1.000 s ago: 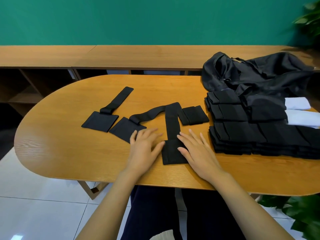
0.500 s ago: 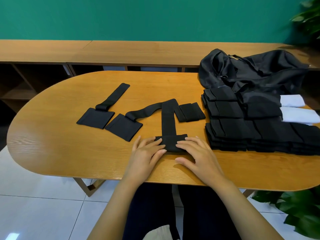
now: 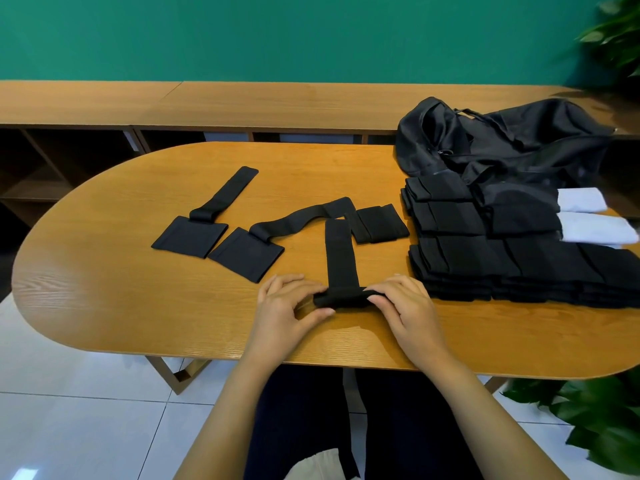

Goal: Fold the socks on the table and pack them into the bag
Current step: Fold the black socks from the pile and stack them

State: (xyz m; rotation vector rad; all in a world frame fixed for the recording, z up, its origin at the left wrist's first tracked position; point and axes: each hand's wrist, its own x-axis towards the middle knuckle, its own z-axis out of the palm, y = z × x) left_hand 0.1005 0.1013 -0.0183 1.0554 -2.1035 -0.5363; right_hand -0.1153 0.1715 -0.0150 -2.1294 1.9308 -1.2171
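sock (image 3: 341, 258) roll pinched by both curled hands, left (image 3: 284, 311) and right (image 3: 407, 308).

Left hand (image 3: 284, 308) and right hand (image 3: 407, 306) pinch, fingers curled

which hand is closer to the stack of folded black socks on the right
Right. The right hand grips the rolled end of the sock just left of the stack; the left hand grips the roll's other side, farther away.
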